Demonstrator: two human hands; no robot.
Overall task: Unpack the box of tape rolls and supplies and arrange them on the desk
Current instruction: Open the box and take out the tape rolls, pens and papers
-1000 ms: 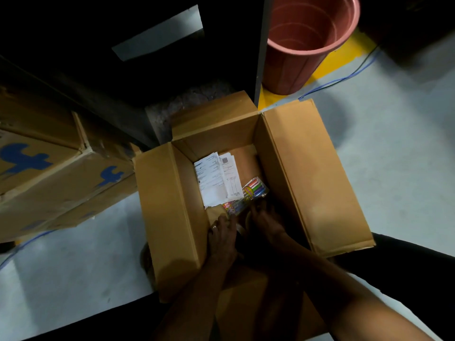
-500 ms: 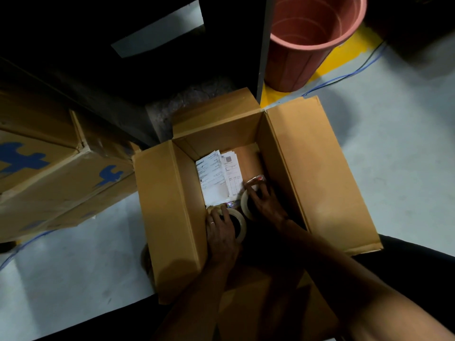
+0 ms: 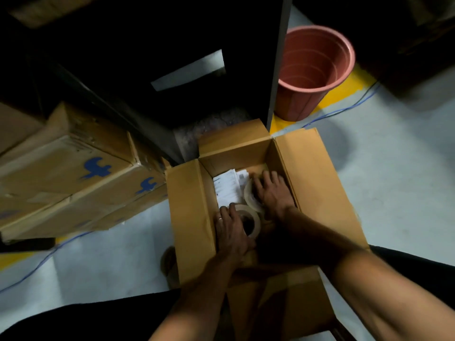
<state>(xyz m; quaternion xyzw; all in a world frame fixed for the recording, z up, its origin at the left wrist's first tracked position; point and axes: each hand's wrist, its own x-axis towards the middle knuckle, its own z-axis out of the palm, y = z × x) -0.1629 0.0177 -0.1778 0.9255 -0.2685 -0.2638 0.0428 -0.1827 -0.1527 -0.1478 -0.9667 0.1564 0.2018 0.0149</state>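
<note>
An open cardboard box (image 3: 317,178) stands on the floor in front of me, flaps spread. Both my hands are inside it. My left hand (image 3: 232,231) grips a beige tape roll (image 3: 253,219) by its left rim. My right hand (image 3: 272,193) lies over a second tape roll (image 3: 248,195), fingers curled round it, further back in the box. White printed papers (image 3: 226,188) lie on the box floor behind the rolls. Anything else in the box is hidden under my hands and in shadow.
A larger sealed carton with blue logos (image 3: 73,178) sits to the left. A pink plastic bucket (image 3: 312,70) stands at the back right beside a dark desk leg (image 3: 278,70). A blue cable (image 3: 344,109) runs over the pale floor.
Both hands have lifted a tape roll each out of the box bottom. The right hand has moved further back over its roll, covering the coloured pack seen earlier. The camera has tilted down.
</note>
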